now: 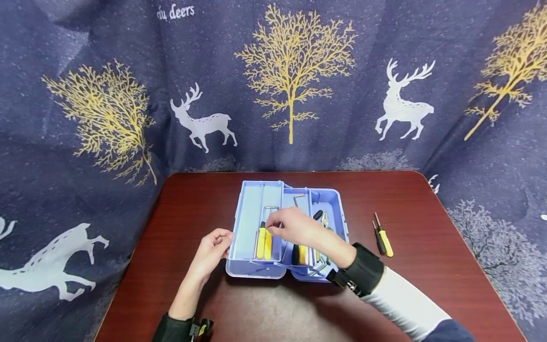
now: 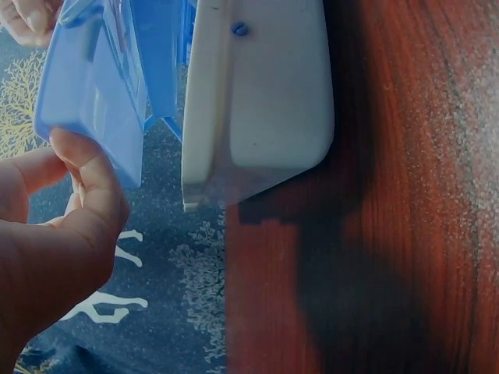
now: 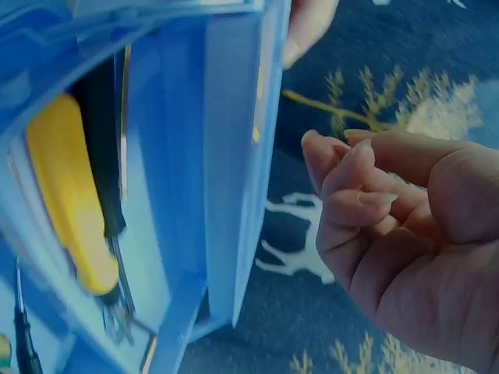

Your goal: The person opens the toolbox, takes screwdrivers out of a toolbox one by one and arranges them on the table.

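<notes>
Right sleeve (image 1: 410, 299) nearest. Right hand (image 1: 295, 225) has fingers curled, nothing held, above left tray (image 1: 249, 213) of open blue toolbox (image 1: 256, 270); two yellow-handled tools (image 1: 261, 243) lie in that tray, just below. Left hand (image 1: 212, 249) pinches tray's outer edge. Pliers (image 1: 325, 219) in toolbox's right section. Two screwdrivers (image 1: 386, 244) on table (image 1: 192, 204), right of box.

From head height, 1 camera faces forward and down across a red-brown table (image 1: 201, 204) toward a patterned curtain (image 1: 329, 118). The 2 wrist cameras shoot close in, frames tipped sideways: 1 beside the left hand (image 2: 70, 241), 1 beside the right hand (image 3: 421, 265). All 3 share the blue toolbox (image 1: 256, 270).
</notes>
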The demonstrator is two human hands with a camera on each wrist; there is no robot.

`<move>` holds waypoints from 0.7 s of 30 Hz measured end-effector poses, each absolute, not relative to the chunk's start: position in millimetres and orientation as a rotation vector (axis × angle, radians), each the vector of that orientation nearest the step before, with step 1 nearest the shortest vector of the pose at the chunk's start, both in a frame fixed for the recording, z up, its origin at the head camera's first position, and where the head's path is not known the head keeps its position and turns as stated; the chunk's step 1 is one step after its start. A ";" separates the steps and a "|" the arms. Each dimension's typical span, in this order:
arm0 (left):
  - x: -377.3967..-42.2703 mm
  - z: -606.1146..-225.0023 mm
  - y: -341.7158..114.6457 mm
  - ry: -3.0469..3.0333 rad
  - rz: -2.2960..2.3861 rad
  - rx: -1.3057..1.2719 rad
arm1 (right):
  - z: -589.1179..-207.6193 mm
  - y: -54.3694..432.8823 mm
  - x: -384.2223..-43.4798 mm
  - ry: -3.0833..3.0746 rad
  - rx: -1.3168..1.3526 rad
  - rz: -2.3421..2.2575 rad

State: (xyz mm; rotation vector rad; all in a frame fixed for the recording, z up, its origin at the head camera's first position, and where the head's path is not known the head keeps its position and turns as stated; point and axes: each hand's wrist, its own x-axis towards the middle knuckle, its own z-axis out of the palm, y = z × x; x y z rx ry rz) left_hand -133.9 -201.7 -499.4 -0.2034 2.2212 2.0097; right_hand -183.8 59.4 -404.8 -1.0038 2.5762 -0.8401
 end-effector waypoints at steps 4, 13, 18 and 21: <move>-134.3 -498.2 -201.5 2.216 2.005 -0.208 | -411.7 44.2 -186.0 2.576 -1.052 -0.788; -134.3 -499.0 -201.6 2.226 1.987 -0.209 | -418.9 30.5 -186.6 2.534 -1.016 -0.705; -134.2 -499.4 -201.8 2.245 1.978 -0.206 | -421.5 29.4 -185.0 2.502 -0.915 -0.673; -134.8 -499.6 -201.3 2.249 1.976 -0.208 | -422.7 29.7 -185.2 2.496 -0.907 -0.652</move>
